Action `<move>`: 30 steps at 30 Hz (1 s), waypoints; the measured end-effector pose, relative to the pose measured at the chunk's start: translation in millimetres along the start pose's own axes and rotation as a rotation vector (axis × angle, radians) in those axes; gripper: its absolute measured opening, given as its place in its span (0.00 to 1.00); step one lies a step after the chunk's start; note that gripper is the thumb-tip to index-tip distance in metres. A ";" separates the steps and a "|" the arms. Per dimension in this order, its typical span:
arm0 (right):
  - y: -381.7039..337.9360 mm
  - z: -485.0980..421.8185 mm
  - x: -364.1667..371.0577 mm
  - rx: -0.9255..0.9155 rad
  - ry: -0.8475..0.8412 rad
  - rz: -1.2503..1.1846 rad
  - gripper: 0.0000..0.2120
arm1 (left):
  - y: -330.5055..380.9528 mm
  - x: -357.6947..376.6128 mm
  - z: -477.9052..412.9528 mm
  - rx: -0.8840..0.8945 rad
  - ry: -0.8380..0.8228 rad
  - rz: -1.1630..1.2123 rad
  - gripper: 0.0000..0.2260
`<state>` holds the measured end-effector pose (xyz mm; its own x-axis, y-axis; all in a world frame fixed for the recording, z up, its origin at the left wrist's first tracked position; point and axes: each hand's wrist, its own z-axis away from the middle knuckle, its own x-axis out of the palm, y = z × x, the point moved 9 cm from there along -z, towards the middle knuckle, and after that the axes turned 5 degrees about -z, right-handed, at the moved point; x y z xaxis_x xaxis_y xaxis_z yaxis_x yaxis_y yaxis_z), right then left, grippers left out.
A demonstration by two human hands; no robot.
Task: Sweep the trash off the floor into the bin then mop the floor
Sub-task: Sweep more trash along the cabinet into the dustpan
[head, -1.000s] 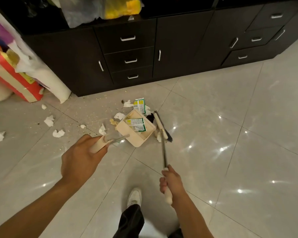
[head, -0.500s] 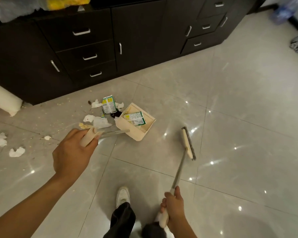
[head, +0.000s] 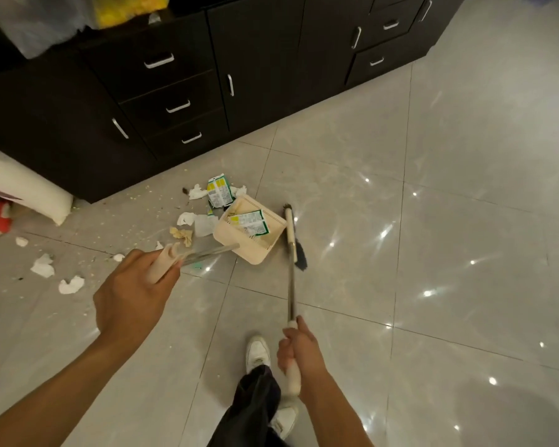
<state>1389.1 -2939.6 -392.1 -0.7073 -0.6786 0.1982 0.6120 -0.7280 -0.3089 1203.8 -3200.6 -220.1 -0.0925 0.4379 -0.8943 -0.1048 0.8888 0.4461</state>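
The right hand (head: 299, 350) grips the broom (head: 290, 227), its head just right of the dustpan (head: 255, 251) (gripped by the left hand (head: 133, 295)); the loose trash (head: 219, 195) lies on the dustpan's left.

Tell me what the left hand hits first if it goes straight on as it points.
The left hand holds the dustpan out in front; that would likely meet the broom close beside it first, though the gap is hard to judge.
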 end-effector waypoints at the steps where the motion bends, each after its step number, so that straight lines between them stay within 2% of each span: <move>1: -2.4 1.5 -1.7 -0.009 -0.008 -0.020 0.30 | -2.9 -5.6 4.0 -0.012 0.012 0.012 0.11; 7: 5.4 31.7 -34.1 -0.099 -0.015 -0.033 0.28 | -0.4 -30.9 26.3 0.034 0.018 0.023 0.13; 11: 20.8 62.7 -77.0 -0.159 0.091 0.033 0.31 | 4.0 -40.7 36.9 0.032 0.027 0.039 0.16; 16: 33.8 84.2 -129.5 -0.191 0.208 -0.005 0.33 | 0.9 -45.2 41.6 0.027 0.029 0.056 0.17; 20: 52.7 85.8 -143.8 -0.165 0.263 -0.040 0.35 | -11.4 -42.2 38.7 0.034 0.013 0.069 0.16; 24: 80.8 72.7 -116.7 -0.120 0.253 -0.009 0.35 | -43.3 -37.4 28.0 -0.003 -0.008 0.102 0.15; 30: 118.7 43.7 -13.9 -0.094 0.199 0.065 0.36 | -108.1 -63.7 2.0 -0.066 -0.012 0.098 0.10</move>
<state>1487.1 -3020.8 -390.9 -0.7291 -0.6843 -0.0097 0.6293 -0.6648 -0.4026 1223.0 -3324.4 -211.4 -0.0937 0.5243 -0.8464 -0.1613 0.8309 0.5325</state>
